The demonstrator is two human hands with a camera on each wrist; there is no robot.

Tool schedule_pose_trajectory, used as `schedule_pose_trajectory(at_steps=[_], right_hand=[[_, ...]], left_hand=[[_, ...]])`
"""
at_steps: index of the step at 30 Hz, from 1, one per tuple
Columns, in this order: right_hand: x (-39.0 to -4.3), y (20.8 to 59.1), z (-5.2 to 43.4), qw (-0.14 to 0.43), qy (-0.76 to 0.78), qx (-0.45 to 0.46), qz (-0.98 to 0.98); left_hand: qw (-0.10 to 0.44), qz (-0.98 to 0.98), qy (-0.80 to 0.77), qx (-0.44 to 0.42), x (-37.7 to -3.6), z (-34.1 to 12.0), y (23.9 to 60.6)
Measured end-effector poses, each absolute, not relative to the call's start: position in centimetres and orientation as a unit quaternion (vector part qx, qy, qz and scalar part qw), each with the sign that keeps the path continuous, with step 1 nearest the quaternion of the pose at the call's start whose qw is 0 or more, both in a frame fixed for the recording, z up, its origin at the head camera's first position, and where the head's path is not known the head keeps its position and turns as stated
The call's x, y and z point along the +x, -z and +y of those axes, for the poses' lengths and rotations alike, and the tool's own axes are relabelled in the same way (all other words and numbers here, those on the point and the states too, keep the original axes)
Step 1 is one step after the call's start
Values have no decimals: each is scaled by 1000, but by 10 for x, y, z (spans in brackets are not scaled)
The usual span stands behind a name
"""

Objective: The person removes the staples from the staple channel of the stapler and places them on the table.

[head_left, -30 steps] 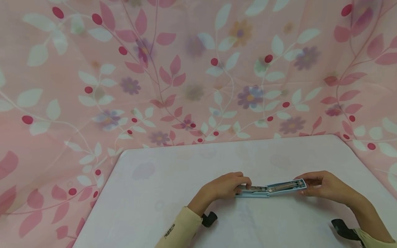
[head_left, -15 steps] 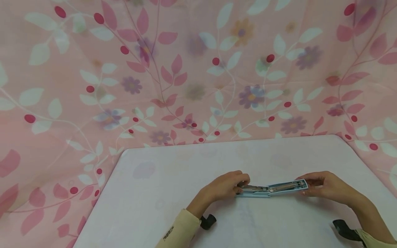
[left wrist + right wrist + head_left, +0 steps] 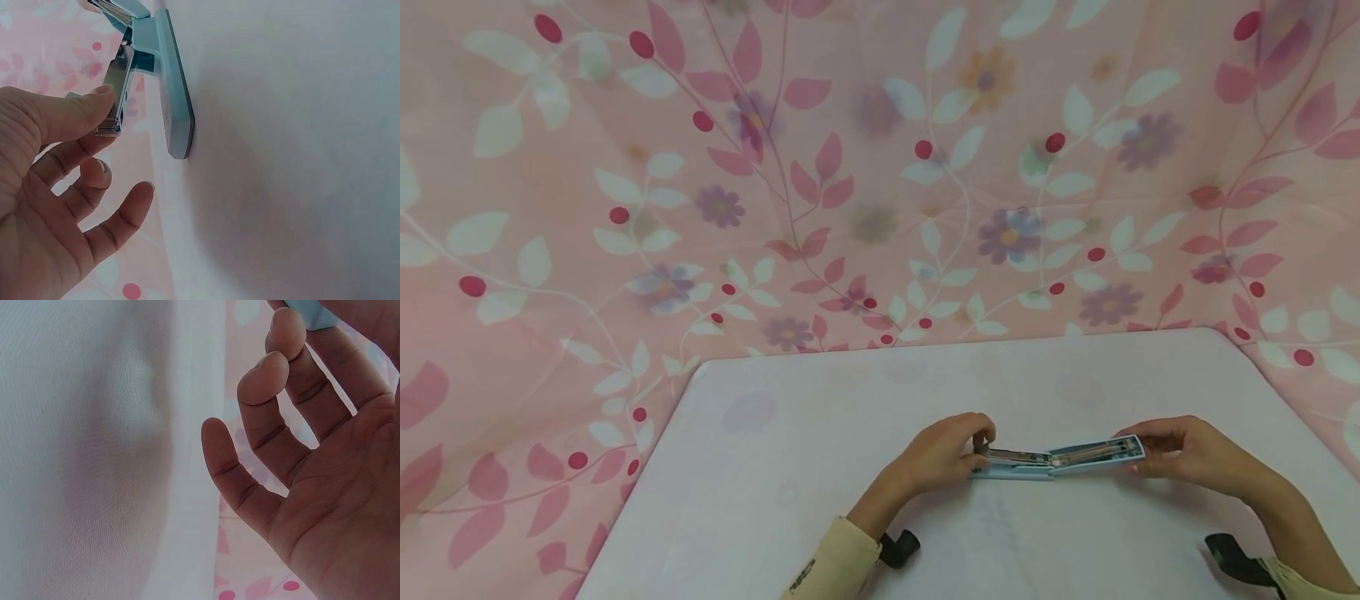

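A light blue stapler (image 3: 1017, 475) lies opened out across the table in the head view, its lid (image 3: 1108, 455) swung over to the right. My left hand (image 3: 936, 454) is at the stapler's left end. In the left wrist view, thumb and forefinger pinch the tip of the metal staple magazine (image 3: 120, 75), raised away from the blue base (image 3: 177, 103). My right hand (image 3: 1206, 454) holds the free end of the lid. From the right wrist, only a blue corner of the lid (image 3: 310, 314) shows at the top; the thumb's contact is mostly out of frame.
The stapler's base rests on a white-covered table (image 3: 820, 467). Behind it hangs a pink floral cloth (image 3: 865, 183). A black wrist mount (image 3: 900, 550) is beside the left sleeve, and another black mount (image 3: 1234, 558) is by the right sleeve.
The left fingers have drawn back slightly to the left at the magazine's end, exposing more of it. The right hand and the lid stay nearly still.
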State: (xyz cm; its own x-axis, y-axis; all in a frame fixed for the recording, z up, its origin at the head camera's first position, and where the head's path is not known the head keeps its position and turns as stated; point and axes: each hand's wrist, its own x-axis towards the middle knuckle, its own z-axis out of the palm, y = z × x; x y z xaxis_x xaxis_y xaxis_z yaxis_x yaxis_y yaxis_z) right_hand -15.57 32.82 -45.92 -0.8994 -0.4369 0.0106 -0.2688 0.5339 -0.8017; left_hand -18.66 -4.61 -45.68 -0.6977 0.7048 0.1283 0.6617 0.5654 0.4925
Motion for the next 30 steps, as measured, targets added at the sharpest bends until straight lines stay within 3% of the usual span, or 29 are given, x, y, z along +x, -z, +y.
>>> schedule_pose_trajectory(at_steps=[20, 30], right_hand=[[-155, 459, 327, 93, 446, -217, 863], [-154, 456, 326, 101, 444, -206, 866]], left_hand=[[11, 843, -395, 365, -184, -50, 465], [-81, 866, -293, 398, -180, -47, 469]])
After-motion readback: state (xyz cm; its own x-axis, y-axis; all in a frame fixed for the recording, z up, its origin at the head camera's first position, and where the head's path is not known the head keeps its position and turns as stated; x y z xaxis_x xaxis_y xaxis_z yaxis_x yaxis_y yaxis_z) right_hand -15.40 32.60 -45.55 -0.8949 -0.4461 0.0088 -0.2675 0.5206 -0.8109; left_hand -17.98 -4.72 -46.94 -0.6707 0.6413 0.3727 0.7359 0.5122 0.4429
